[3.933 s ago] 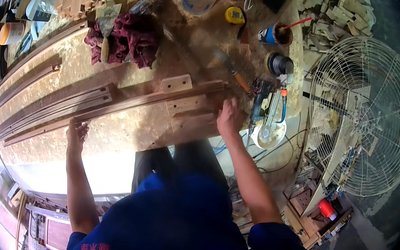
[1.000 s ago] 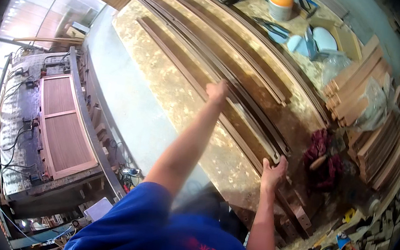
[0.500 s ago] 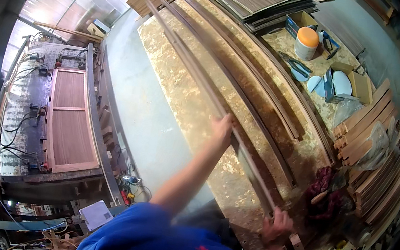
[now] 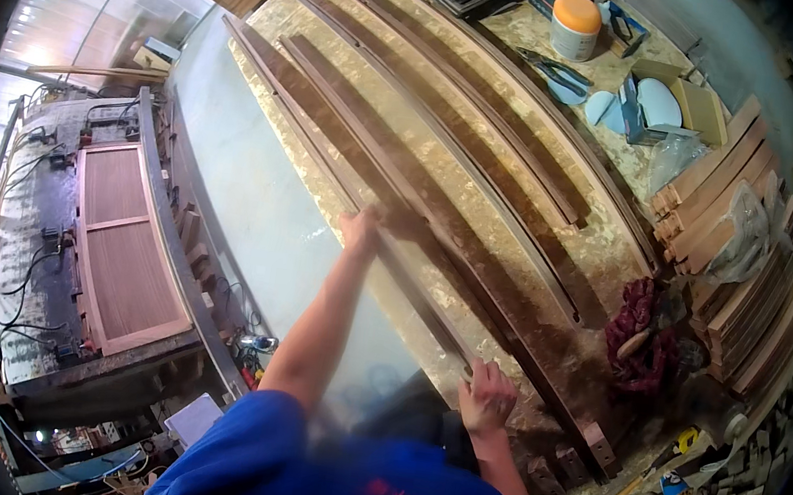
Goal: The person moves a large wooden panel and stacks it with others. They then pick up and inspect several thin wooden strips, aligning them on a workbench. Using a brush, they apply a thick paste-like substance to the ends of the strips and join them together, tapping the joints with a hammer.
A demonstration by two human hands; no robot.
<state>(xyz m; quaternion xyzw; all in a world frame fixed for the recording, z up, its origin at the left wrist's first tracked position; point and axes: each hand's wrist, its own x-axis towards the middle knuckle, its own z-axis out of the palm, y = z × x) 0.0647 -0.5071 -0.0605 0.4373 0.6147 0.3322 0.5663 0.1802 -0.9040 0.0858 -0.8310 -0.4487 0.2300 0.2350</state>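
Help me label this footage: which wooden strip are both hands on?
The leftmost strip, along the bench edge: the left hand and right hand are on it; other strips lie untouched.

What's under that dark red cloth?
The workbench shows around the dark red cloth, and a wooden handle lies on top. What's directly underneath is covered, so I can't tell.

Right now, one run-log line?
left hand: holds wooden strip partway along | right hand: at its near end | strip: along edge of workbench | beside: dark strip
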